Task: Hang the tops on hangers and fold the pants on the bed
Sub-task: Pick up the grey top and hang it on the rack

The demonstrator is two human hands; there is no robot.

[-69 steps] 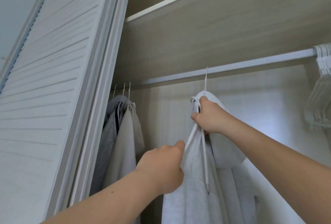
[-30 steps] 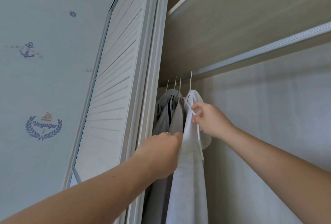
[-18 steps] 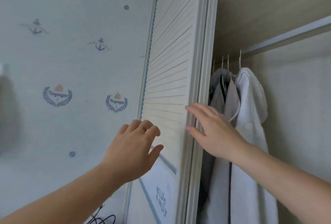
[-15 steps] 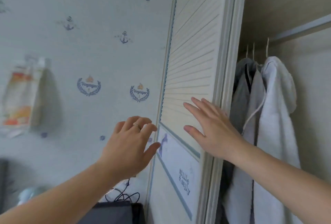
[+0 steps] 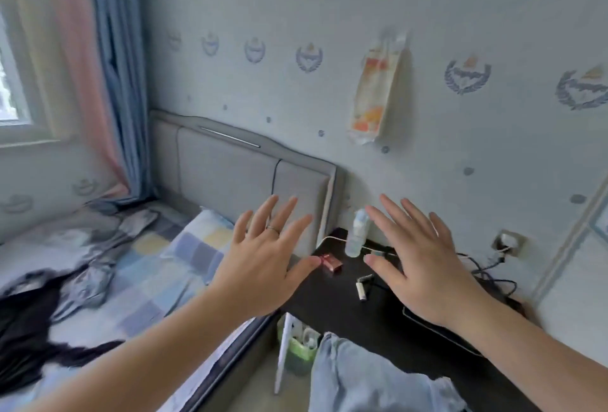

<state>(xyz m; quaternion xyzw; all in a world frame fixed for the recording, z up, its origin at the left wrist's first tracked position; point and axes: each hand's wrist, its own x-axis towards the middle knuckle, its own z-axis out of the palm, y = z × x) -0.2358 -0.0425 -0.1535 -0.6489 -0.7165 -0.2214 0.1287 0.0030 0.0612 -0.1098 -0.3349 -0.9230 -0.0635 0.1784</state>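
Head view: left hand (image 5: 263, 266) and right hand (image 5: 424, 270) are being held splayed wide, nothing gripped. Dark garment (image 5: 26, 322) is lying crumpled toward the near edge of the bed (image 5: 158, 280), down-left of both hands; left hand is being judged nearer.

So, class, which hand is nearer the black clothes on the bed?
Left. The left hand hovers over the edge of the bed, to the right of the black clothes; the right hand is farther right, over the black table.

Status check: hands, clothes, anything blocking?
Left hand open, empty. Right hand open, empty. Dark garment crumpled on bed, not folded. Grey bedding bunched beside it.
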